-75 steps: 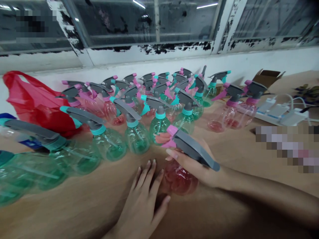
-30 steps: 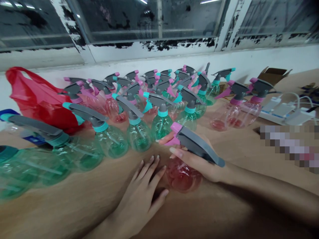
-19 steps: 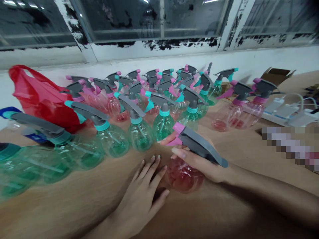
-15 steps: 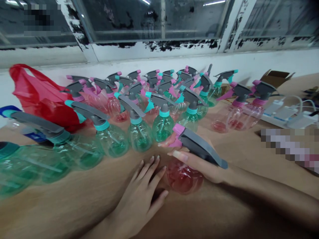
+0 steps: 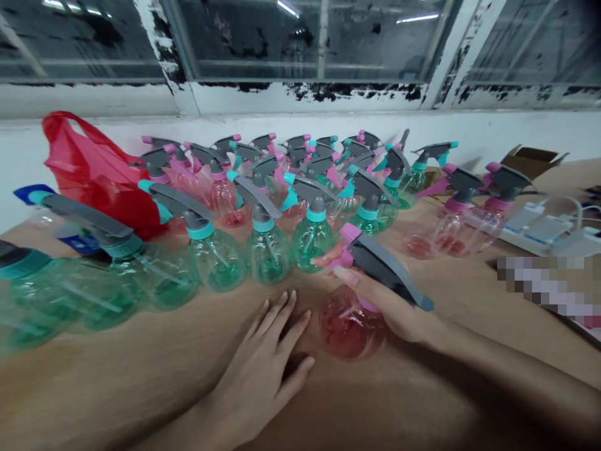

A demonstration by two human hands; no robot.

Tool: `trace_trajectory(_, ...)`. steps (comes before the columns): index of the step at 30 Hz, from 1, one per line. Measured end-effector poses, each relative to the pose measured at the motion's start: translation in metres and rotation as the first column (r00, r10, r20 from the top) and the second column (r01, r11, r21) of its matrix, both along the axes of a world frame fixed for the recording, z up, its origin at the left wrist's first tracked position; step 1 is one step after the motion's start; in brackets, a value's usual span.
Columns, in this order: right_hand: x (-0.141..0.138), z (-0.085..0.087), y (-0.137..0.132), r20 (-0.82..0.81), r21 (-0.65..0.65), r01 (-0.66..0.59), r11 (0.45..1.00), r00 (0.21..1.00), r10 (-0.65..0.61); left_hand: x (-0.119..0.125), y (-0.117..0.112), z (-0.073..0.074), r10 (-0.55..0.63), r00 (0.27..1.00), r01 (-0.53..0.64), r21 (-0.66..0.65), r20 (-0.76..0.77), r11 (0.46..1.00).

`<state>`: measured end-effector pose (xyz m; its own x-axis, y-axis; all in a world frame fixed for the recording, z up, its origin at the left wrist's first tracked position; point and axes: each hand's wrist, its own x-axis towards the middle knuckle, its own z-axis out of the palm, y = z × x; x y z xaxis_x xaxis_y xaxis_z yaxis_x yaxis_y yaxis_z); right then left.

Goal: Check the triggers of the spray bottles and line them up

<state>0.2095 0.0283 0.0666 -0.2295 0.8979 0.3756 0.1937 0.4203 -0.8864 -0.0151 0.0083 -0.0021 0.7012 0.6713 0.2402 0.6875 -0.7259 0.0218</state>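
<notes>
1 sprayer (image 5: 351, 327) newly shows its collar (image 5: 369, 305), right hand (image 5: 387, 304) gripping it, left hand (image 5: 264, 361) spread.

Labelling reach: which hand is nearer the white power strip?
Right: the right hand, holding a pink spray bottle, is left of the power strip; the left hand is farther left.

Dark windows (image 5: 263, 50) above white wall (image 5: 488, 131)

Pink btl (image 5: 350, 326) w/ grey lever (image 5: 387, 264)
</notes>
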Motion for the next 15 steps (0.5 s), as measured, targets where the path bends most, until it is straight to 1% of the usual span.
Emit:
trace_trajectory(4, 0.0, -0.001, 0.0, -0.021, -0.037, -0.012, 0.999, 1.0, 0.011, 0.001, -0.001, 0.002, 0.005, 1.0, -0.005, -0.021, -0.014, 1.0)
trace_trajectory(9, 0.0, 0.006, -0.004, -0.031, -0.075, -0.042, 0.996, 0.999, 0.04, 0.002, 0.0, 0.004, -0.001, 1.0, 0.0, -0.024, -0.027, 1.0)
trace_trajectory(15, -0.001, 0.009, -0.004, -0.042, -0.075, -0.043, 0.996, 0.998, 0.04, 0.002, 0.0, 0.006, 0.008, 0.999, -0.009, -0.029, -0.036, 1.0)
